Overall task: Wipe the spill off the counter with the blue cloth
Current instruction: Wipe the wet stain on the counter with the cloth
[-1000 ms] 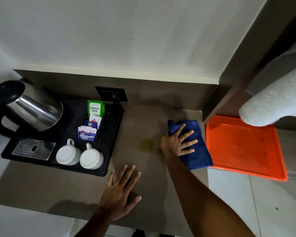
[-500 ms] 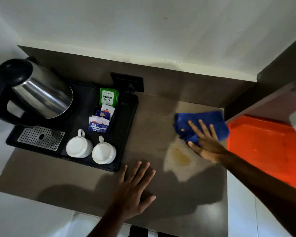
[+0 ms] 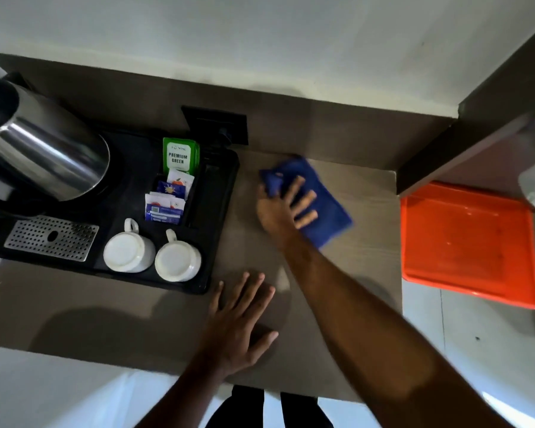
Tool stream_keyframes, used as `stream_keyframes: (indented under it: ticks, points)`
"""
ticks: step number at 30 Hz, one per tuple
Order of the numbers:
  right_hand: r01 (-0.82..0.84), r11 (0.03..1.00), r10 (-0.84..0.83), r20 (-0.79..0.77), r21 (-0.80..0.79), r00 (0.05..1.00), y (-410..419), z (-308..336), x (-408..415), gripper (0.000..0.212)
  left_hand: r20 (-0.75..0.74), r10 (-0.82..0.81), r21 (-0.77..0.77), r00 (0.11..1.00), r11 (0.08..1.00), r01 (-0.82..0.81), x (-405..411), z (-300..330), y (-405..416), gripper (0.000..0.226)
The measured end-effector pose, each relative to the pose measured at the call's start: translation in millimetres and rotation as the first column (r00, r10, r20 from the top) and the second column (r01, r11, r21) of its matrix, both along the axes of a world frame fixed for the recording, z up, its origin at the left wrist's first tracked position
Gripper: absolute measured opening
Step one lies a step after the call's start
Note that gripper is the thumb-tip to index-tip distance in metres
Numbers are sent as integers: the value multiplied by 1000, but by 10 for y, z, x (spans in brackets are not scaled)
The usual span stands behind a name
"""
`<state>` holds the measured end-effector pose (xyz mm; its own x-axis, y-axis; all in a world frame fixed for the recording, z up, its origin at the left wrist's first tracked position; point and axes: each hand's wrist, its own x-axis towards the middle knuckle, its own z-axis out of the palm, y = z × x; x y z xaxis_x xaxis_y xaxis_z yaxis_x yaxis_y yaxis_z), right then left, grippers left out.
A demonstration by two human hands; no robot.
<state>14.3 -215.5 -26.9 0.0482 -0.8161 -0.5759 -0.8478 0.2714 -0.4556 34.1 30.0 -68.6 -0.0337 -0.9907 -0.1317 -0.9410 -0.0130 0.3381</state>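
The blue cloth (image 3: 328, 208) lies crumpled on the brown counter (image 3: 362, 242), towards the back and just right of the black tray. My right hand (image 3: 283, 208) presses flat on the cloth with fingers spread, blurred by motion. My left hand (image 3: 241, 316) rests palm down, fingers apart, on the counter near the front edge and holds nothing. No yellowish spill shows on the counter; my right hand, forearm and the cloth hide part of the surface.
A black tray (image 3: 223, 242) at the left carries a steel kettle (image 3: 44, 156), a metal drip grate (image 3: 51, 237), two upturned white cups (image 3: 129, 253) and tea sachets (image 3: 179, 156). An orange tray (image 3: 467, 245) sits right of the counter. A wall socket (image 3: 215, 125) is behind.
My right hand has slid the blue cloth leftward across the counter, over where the yellowish spill lay. The spill is no longer visible. My left hand stays planted.
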Motion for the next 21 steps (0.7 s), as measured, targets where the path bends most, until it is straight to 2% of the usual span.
stream_keyframes:
  ticks: [1,2,3,4,6,8,12,15,17,19,21]
  points:
    - [-276,955,270,-68,-107,960,61,46,-105,70,7,-3,-5,1000,1000,3,1,1,-8,86]
    - [-561,822,552,-102,-95,827,100,19,-262,71,18,-4,-6,1000,1000,4,-1,6,-11,85]
    - [-774,631,765,-121,-53,632,103,-35,-469,71,30,-3,-7,1000,1000,3,-3,14,-9,84]
    - [-868,494,860,-128,-38,495,79,-73,-672,72,44,-7,-7,999,1000,7,3,21,-18,83]
    - [-917,398,902,-171,-21,396,126,-94,-1174,72,70,-29,-3,997,1000,29,4,50,-1,81]
    - [-905,425,882,-218,-13,417,360,-36,-1636,70,83,-48,-9,995,999,49,9,84,-7,79]
    - [-774,614,734,-251,-152,631,1655,99,-2207,81,72,-61,-2,996,998,61,72,117,23,74]
    - [-592,787,543,-258,-175,799,2489,53,-1941,86,70,28,-29,997,999,-26,135,44,236,70]
    - [-480,848,442,-200,-226,875,2260,-6,-1636,74,77,52,-37,996,998,-50,148,5,350,70]
    - [-436,825,349,-283,-359,893,1433,-173,-1370,64,68,59,-29,996,998,-57,163,-6,353,71]
    - [-381,859,268,-333,-342,904,487,-268,-1058,62,83,54,-20,995,998,-53,167,0,340,70]
